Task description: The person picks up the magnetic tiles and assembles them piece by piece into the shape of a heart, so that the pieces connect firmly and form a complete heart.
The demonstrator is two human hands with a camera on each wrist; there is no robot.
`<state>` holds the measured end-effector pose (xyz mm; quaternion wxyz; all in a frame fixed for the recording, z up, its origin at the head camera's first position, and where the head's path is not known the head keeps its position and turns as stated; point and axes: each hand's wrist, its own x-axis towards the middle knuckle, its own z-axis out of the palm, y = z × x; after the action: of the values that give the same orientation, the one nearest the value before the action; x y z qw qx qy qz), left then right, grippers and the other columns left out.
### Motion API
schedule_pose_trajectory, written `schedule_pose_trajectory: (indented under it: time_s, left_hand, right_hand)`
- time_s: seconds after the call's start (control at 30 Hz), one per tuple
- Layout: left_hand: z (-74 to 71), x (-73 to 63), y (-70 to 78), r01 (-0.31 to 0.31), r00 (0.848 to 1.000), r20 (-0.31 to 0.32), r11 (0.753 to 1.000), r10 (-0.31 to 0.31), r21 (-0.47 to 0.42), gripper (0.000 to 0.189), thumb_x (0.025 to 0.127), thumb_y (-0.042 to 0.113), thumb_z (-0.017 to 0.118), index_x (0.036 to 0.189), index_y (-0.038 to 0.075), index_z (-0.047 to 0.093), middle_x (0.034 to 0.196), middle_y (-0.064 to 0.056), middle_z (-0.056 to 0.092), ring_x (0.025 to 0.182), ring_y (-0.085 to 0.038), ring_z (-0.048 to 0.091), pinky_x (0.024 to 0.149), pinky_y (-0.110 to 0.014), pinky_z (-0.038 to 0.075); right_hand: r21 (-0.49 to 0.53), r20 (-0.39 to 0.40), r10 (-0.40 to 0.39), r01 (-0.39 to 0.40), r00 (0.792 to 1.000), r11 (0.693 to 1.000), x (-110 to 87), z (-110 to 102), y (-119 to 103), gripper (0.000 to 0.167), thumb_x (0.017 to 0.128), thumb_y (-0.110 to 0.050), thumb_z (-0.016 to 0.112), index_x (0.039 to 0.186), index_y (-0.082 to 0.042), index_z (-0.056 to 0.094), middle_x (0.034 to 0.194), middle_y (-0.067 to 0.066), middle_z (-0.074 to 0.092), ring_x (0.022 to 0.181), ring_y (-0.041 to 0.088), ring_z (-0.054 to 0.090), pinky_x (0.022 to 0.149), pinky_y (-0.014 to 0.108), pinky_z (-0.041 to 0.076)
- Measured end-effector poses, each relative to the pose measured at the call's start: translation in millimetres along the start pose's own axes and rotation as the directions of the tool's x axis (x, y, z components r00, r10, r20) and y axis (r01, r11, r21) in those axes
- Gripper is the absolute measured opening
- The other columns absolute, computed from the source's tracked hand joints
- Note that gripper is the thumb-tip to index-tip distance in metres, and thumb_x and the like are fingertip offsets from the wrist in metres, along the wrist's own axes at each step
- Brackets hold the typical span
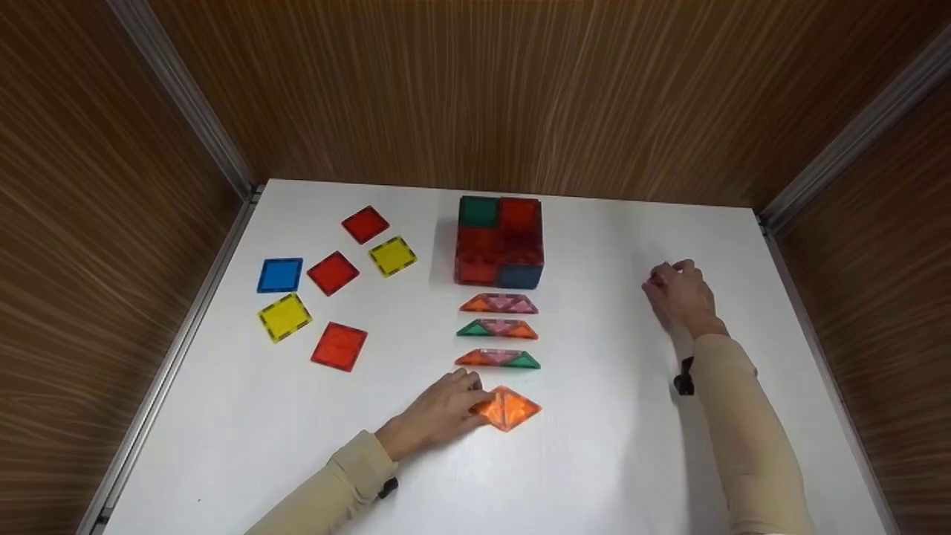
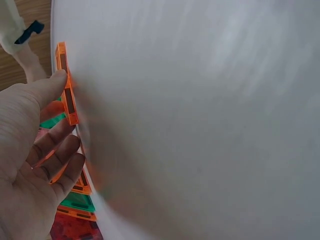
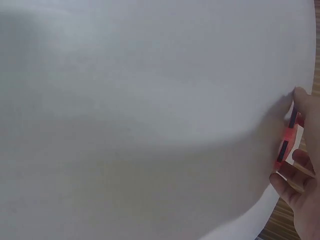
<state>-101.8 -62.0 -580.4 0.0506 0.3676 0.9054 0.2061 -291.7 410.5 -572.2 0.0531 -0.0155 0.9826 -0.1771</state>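
Note:
My left hand (image 1: pixel 443 409) pinches an orange triangular magnetic tile (image 2: pixel 70 104) between thumb and fingers. In the head view, two orange triangles (image 1: pixel 520 409) sit edge to edge as a diamond beside the fingertips. Just beyond lie three trapezoid strips of joined triangles: the nearest (image 1: pixel 490 357), the middle one (image 1: pixel 499 328) and the farthest (image 1: pixel 505 302), in orange, pink and green. Over on the right side of the table, my right hand (image 1: pixel 680 292) holds a small red tile (image 3: pixel 286 142) by its edges; the fingers hide most of it, so its shape cannot be told.
Behind the strips stands a box (image 1: pixel 499 241) built of red, green and blue square tiles. Loose squares lie at the left, among them a blue one (image 1: pixel 280 275), a yellow one (image 1: pixel 285 317) and a red one (image 1: pixel 339 346). Wood-patterned walls (image 1: pixel 475 89) enclose the white table (image 1: pixel 594 461).

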Motion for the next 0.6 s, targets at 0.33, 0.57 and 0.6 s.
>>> schedule_pose_trajectory:
  time_s: [0.33,0.57,0.6]
  left_hand:
    - [0.9,-0.1,0.3,0.004,1.0,-0.004,1.0,-0.004,0.004,0.035,0.102,0.038,0.07,0.129,0.016,0.075,0.113,-0.002,0.066,0.103,-0.016,0.055,0.09,-0.03,0.051]
    - [0.2,-0.6,0.1,0.013,1.0,0.006,1.0,-0.013,-0.014,0.037,0.102,0.037,0.071,0.132,0.015,0.074,0.112,-0.003,0.065,0.102,-0.016,0.054,0.09,-0.031,0.051]
    - [0.0,-0.5,0.3,0.016,1.0,0.012,1.0,-0.015,-0.015,0.038,0.102,0.037,0.07,0.133,0.015,0.074,0.113,-0.003,0.065,0.102,-0.016,0.053,0.09,-0.031,0.051]
  right_hand:
    - [0.075,-0.076,-0.048,0.054,0.996,0.996,-25.3,2.5,-1.2,0.035,0.1,-0.029,0.068,0.125,-0.003,0.069,0.138,0.035,0.056,0.128,0.052,0.056,0.102,0.067,0.05]
    - [0.146,-0.112,-0.175,0.191,0.978,0.971,-68.7,16.9,-21.9,0.041,0.093,-0.018,0.077,0.129,0.0,0.07,0.129,0.028,0.064,0.121,0.046,0.06,0.098,0.06,0.055]
    - [0.156,-0.112,-0.201,0.217,0.973,0.964,-76.1,19.4,-27.2,0.04,0.092,-0.016,0.079,0.127,0.0,0.071,0.127,0.026,0.066,0.119,0.044,0.061,0.096,0.058,0.057]
